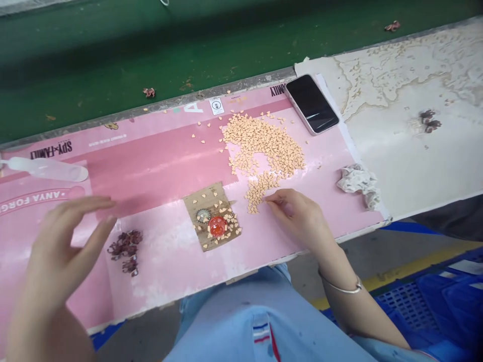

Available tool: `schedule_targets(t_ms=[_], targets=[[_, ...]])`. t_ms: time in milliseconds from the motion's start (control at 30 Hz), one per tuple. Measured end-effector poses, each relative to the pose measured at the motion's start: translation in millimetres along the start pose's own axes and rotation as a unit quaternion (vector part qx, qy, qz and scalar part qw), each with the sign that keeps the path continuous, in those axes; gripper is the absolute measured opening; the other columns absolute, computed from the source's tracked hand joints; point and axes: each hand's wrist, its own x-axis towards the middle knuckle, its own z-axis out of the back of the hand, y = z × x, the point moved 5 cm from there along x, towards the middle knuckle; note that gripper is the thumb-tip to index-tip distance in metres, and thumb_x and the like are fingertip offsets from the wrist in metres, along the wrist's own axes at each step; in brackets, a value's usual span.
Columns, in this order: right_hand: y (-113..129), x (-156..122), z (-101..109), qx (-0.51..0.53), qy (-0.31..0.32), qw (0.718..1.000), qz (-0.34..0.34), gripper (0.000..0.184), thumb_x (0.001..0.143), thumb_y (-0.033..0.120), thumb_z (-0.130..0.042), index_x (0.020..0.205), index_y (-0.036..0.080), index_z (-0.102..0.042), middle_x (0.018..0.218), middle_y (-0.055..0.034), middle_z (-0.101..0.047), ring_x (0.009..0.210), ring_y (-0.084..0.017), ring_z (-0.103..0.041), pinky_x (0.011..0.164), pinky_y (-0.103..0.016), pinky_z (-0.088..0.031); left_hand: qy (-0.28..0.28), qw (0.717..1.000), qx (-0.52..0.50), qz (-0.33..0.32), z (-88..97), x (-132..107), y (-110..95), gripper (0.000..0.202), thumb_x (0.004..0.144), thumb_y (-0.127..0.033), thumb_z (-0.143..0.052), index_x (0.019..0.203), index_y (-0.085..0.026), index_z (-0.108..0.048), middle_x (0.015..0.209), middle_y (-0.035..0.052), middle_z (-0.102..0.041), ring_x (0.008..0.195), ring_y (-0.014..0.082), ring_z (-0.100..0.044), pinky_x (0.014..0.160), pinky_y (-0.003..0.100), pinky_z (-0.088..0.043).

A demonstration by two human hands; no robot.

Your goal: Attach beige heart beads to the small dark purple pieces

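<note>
R hand [300,216]: grip closed, thumb + index tips pinched at near end of the pile of small beige heart-shaped pieces [260,136]; can't tell if a pc is between the tips. Pile is R of and beyond the tan wood-look rectangular card [193,211], on the pink-printed desk [162,281]; its near tail is just R of card. More loose pcs on card, mostly clustered around the shiny red round translucent item [217,227], rest scattered. Small silvery round item w/ crimped rim [203,216] also on card, just beside the red one.

L hand [62,251]: blurred, grip released, thumb & index well apart, nothing visible in it; well L of card. Clump of dark-red shrivelled bits [126,247] on desk, between L hand and card.

Rel. to card: black-screen phone in pale case [313,104] far R + beyond; crumpled white tissue [360,185] R, past R hand; translucent white plastic bottle [49,169] far L + beyond; green flat surface [94,65] beyond, past desk's far edge.
</note>
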Motion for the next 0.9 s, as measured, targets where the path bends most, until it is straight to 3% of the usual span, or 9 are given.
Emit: schedule_targets(t_ms=[167, 267, 333, 467, 533, 733, 900], targets=[[9, 6, -2, -0.055, 0.028, 0.996, 0.062, 0.016, 0.104, 0.017, -0.052, 0.097, 0.024, -0.063, 0.08, -0.004, -0.073, 0.074, -0.023, -0.069, 0.063, -0.035, -0.051, -0.019, 0.994, 0.009, 0.11, 7.2, -75, 19, 0.016, 0.083, -0.047, -0.07, 0.096, -0.042, -0.075, 0.1, -0.0004, -0.078, 0.103, 0.0373, -0.069, 0.073, 0.045, -0.05], [12, 5, -2, -0.068, 0.03, 0.993, 0.09, 0.018, 0.103, 0.014, -0.051, 0.096, 0.025, -0.064, 0.08, -0.0038, -0.074, 0.076, -0.023, -0.068, 0.064, -0.036, -0.052, -0.026, 0.984, 0.015, 0.176, 6.1, -103, 27, 0.015, 0.083, -0.05, -0.071, 0.096, -0.045, -0.075, 0.102, -0.0002, -0.077, 0.106, 0.0412, -0.068, 0.063, 0.046, -0.048], [11, 2, -3, -0.07, 0.02, 0.992, 0.099, 0.017, 0.102, 0.014, -0.053, 0.097, 0.025, -0.064, 0.082, -0.0037, -0.075, 0.077, -0.023, -0.069, 0.067, -0.036, -0.055, -0.019, 0.983, 0.031, 0.181, 2.3, -116, 27, 0.016, 0.084, -0.051, -0.071, 0.098, -0.045, -0.074, 0.103, 0.0017, -0.076, 0.105, 0.0423, -0.069, 0.063, 0.048, -0.05], [9, -4, -6, -0.061, -0.012, 0.993, 0.1, 0.017, 0.1, 0.012, -0.058, 0.093, 0.027, -0.061, 0.084, -0.0024, -0.076, 0.078, -0.022, -0.072, 0.07, -0.036, -0.059, -0.009, 0.995, 0.024, 0.095, -13.4, -125, 17, 0.02, 0.084, -0.05, -0.073, 0.101, -0.039, -0.073, 0.1, 0.006, -0.074, 0.095, 0.0396, -0.07, 0.082, 0.056, -0.055], [8, -6, -7, -0.051, -0.024, 0.994, 0.098, 0.019, 0.099, 0.012, -0.06, 0.09, 0.028, -0.059, 0.084, -0.0019, -0.077, 0.078, -0.022, -0.073, 0.069, -0.036, -0.061, -0.004, 0.996, 0.008, 0.085, -21.9, -126, 14, 0.024, 0.083, -0.049, -0.076, 0.102, -0.035, -0.073, 0.102, 0.0071, -0.073, 0.095, 0.0379, -0.071, 0.088, 0.055, -0.056], [15, -4, -2, -0.017, -0.059, 0.994, 0.086, 0.016, 0.098, 0.012, -0.064, 0.097, 0.027, -0.059, 0.082, -0.0017, -0.077, 0.075, -0.02, -0.074, 0.063, -0.033, -0.06, -0.058, 0.99, 0.016, 0.128, -26.4, -132, 7, 0.017, 0.086, -0.046, -0.073, 0.1, -0.037, -0.075, 0.101, 0.003, -0.076, 0.089, 0.0324, -0.073, 0.083, 0.046, -0.056], [53, 2, -7, 0.049, -0.063, 0.993, 0.092, 0.022, 0.096, 0.011, -0.065, 0.097, 0.029, -0.053, 0.084, 0.0012, -0.078, 0.077, -0.019, -0.077, 0.065, -0.031, -0.062, -0.094, 0.986, 0.036, 0.136, -22.6, -133, 1, 0.013, 0.088, -0.042, -0.073, 0.1, -0.04, -0.078, 0.093, -0.0024, -0.08, 0.084, 0.0267, -0.075, 0.072, 0.037, -0.052]])
